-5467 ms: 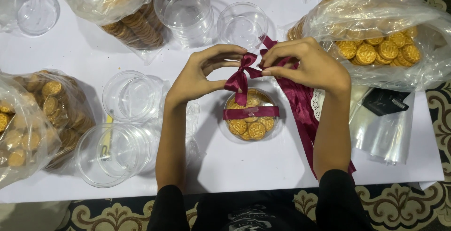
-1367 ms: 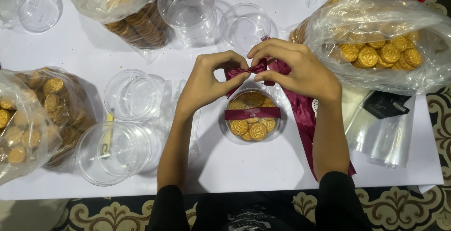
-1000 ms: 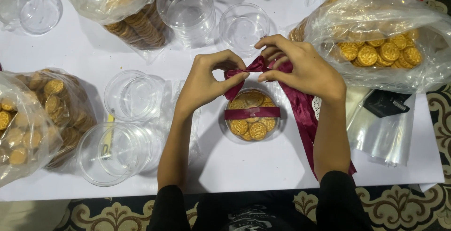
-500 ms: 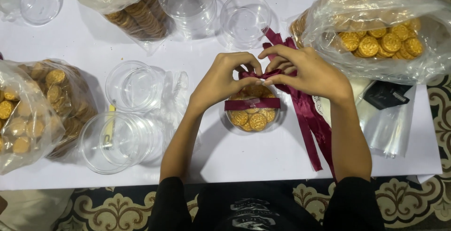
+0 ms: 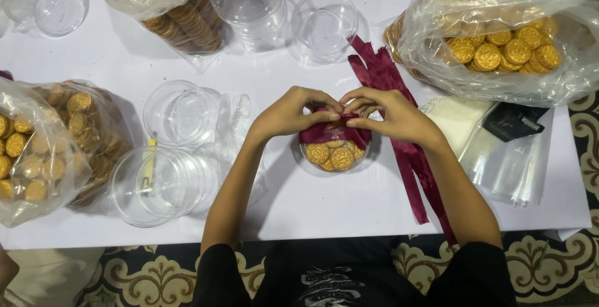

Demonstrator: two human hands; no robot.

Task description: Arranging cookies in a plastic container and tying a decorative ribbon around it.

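A small round clear container [image 5: 334, 155] full of golden cookies sits on the white table [image 5: 312, 201] in front of me, with a dark red ribbon [image 5: 321, 135] across its lid. My left hand [image 5: 288, 111] and my right hand [image 5: 388, 115] meet above the container, fingertips pinching the ribbon where it gathers on the lid. More loose ribbon strips [image 5: 405, 151] trail from under my right hand, up toward the back and down past the table's front edge.
Plastic bags of cookies lie at the right [image 5: 499, 38], left [image 5: 43, 145] and back [image 5: 175, 7]. Empty clear tubs [image 5: 253, 4] and lids [image 5: 178, 113] stand around. Clear flat bags [image 5: 508, 163] and a black tag [image 5: 515, 120] lie at the right.
My hands have lowered onto the lid and drawn closer together; the upright bow loops seen earlier are now hidden under my fingers. The view shifted slightly.
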